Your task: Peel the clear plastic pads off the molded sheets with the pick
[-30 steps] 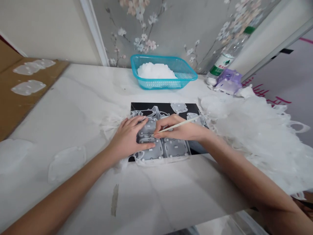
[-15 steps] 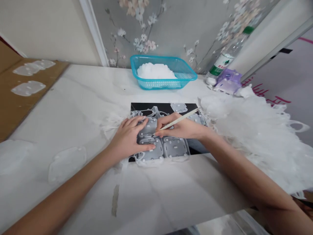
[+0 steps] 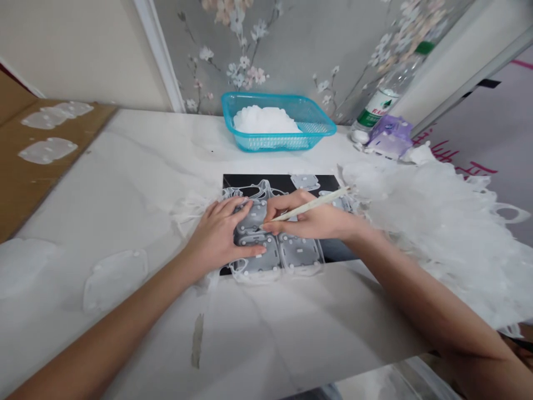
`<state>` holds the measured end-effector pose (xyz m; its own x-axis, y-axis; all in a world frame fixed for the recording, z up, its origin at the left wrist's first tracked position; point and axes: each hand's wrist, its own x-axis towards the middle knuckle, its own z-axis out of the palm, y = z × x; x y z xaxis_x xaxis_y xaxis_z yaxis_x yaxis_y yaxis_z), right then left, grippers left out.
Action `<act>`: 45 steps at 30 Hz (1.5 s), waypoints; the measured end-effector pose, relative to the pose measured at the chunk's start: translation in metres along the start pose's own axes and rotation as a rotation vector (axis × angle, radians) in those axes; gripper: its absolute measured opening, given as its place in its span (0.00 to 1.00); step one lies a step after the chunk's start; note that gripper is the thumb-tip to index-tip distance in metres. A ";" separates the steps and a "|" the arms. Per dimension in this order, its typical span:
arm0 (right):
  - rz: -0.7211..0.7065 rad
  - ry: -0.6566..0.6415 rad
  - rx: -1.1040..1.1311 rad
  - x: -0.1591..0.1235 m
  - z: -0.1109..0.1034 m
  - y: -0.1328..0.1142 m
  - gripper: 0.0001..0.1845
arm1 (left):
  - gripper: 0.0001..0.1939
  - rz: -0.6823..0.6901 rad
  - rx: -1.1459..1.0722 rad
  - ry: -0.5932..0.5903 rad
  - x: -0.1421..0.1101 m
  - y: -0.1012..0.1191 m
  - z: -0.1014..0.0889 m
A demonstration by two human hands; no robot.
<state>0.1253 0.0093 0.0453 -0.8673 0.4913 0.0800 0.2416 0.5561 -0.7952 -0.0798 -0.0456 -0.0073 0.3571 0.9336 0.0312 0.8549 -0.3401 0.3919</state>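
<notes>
A translucent sheet of joined rounded-square pieces (image 3: 300, 250) with small raised studs lies over a black mat (image 3: 245, 181). My left hand (image 3: 227, 230) presses on its left side, fingers spread. In my right hand (image 3: 302, 216) is a thin pale stick-like tool (image 3: 320, 203), held like a pen. Its tip meets the sheet near the seam between the upper and lower pieces; the exact shape of the tip is hard to make out. Thin frame-like strands (image 3: 264, 189) of the same plastic stick out past the sheet's far edge.
A blue plastic basket (image 3: 283, 143) with white pieces stands at the back. Piled translucent plastic (image 3: 433, 233) fills the right side. A bottle (image 3: 381, 103) and a purple packet (image 3: 390, 136) stand behind it. Loose pieces (image 3: 115, 279) lie at left, others on cardboard (image 3: 50, 130).
My right hand has shifted very slightly, and the stick's upper end now points a little farther right. My left hand stays in the same place on the sheet.
</notes>
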 end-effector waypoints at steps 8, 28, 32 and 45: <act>-0.072 0.014 -0.095 0.003 0.015 0.009 0.09 | 0.47 0.007 0.012 0.028 0.000 0.001 0.001; 0.113 -0.138 0.146 -0.002 -0.015 0.010 0.08 | 0.49 -0.050 0.025 -0.048 0.001 0.004 -0.002; 0.048 -0.062 0.156 0.002 0.000 0.017 0.10 | 0.50 -0.041 0.030 -0.037 0.000 0.003 -0.001; 0.155 -0.167 0.123 -0.005 -0.024 0.010 0.07 | 0.50 -0.059 0.034 -0.057 0.000 0.005 -0.004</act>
<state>0.1427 0.0287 0.0518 -0.8864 0.4412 -0.1405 0.3311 0.3919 -0.8583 -0.0768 -0.0472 -0.0019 0.3261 0.9443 -0.0441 0.8869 -0.2895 0.3600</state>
